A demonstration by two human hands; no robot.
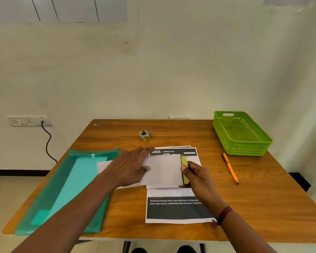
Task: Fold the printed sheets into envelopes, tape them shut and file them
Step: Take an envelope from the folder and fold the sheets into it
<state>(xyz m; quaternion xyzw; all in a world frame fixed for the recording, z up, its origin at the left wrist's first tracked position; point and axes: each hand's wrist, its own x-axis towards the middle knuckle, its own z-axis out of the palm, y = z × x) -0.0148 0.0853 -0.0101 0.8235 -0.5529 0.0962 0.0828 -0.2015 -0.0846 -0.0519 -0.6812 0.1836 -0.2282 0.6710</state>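
The folded envelope (pixel 162 170) lies on the printed sheets (pixel 175 207) mid-bench (pixel 263 198), pressed flat under the left hand's (pixel 130 167) straight fingers. The right hand (pixel 199 176), fingers curled, pinches a yellow-green tape strip (pixel 185 164) at the envelope's right edge. The strip's length runs away from the person.

A brown wood-grain tabletop (pixel 181 128) stands against a pale wall (pixel 153 70). At its far right corner sits a bright green perforated plastic basket (pixel 244 150). Near it lies a slim orange pen (pixel 230 168), dark tip toward the near edge. Left of the tabletop, a white wall socket plate (pixel 26 121) carries a black cable (pixel 47 143) that hangs down.
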